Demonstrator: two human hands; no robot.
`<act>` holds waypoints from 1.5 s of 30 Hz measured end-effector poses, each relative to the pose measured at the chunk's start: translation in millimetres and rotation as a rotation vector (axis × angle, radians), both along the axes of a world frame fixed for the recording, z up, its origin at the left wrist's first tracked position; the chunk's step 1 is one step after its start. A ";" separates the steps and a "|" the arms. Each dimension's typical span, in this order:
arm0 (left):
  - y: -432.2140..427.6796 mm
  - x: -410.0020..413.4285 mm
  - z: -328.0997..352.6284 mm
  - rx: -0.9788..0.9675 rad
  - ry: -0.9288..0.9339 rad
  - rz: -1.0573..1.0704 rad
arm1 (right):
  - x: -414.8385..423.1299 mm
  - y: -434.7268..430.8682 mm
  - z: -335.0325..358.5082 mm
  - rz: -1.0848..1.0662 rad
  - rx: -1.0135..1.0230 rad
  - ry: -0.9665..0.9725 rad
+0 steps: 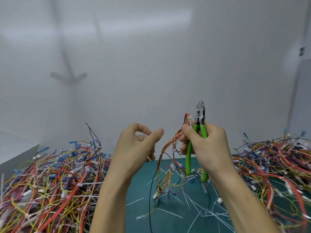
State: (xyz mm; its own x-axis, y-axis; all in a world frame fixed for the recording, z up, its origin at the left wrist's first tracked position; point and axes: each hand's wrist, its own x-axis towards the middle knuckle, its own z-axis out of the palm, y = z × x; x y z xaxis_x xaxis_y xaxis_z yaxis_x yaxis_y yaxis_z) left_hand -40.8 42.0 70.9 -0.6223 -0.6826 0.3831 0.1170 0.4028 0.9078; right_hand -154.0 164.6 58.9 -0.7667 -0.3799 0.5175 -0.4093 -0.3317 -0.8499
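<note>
My right hand [206,142] grips green-handled cutting pliers [199,121], jaws pointing up and nearly together. The same hand's thumb and fingers also pinch a bundle of orange, red and yellow wires [168,148] bound with a white cable tie near its top. The bundle hangs down to the green mat [143,185]. My left hand [136,145] hovers just left of the bundle with curled fingers and the thumb stretched toward the wires; it holds nothing.
A big heap of coloured wire harnesses [50,179] fills the left side, another heap [272,167] the right. Cut white cable-tie pieces [198,211] litter the mat between them. A white wall stands close behind. A grey box edge [20,157] shows at far left.
</note>
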 end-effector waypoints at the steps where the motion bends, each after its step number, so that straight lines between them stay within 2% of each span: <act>1: -1.6 1.7 -0.1 -0.016 -0.048 0.002 | 0.5 -0.6 0.1 0.003 -0.020 -0.022; 6: -13.3 1.2 -8.9 -0.232 -0.308 0.111 | 0.4 -1.0 0.8 0.018 -0.117 -0.108; 10: -15.9 2.8 -12.6 -0.220 -0.356 -0.108 | -1.5 -0.1 1.3 0.013 -0.173 -0.159; 14: -13.1 1.0 -12.4 -0.183 -0.246 -0.187 | -2.6 2.1 2.0 0.023 -0.161 -0.209; 18: -10.6 -0.7 -7.2 -0.067 0.035 -0.058 | -6.4 6.6 3.3 0.091 -0.041 -0.268; 21: -11.2 -1.7 -4.8 -0.057 0.166 0.060 | -7.5 9.0 2.8 0.139 0.141 -0.256; 24: -12.9 -1.3 -5.2 -0.080 0.221 0.137 | -5.9 11.1 4.6 0.074 0.354 -0.139; 27: -14.7 -1.2 -6.9 -0.136 0.211 0.177 | -1.8 15.4 7.5 -0.116 0.641 0.106; 30: -15.0 -2.7 -8.3 -0.228 0.181 0.276 | 1.1 20.0 7.4 -0.241 0.819 0.315; 36: -17.4 -2.3 -10.1 -0.331 0.075 0.400 | 8.7 26.2 14.8 -0.419 0.826 0.547; 45: -8.1 2.1 -2.8 -0.388 0.075 0.274 | 10.9 18.0 9.9 -0.294 0.781 0.712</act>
State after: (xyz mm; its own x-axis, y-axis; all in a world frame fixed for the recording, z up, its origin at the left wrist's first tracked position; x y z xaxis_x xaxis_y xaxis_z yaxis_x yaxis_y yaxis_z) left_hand -38.6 33.8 68.1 -0.4000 -0.6155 0.6791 0.0187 0.7353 0.6775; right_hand -143.1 182.6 68.7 -0.5017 -0.6471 0.5740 -0.8649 0.3860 -0.3208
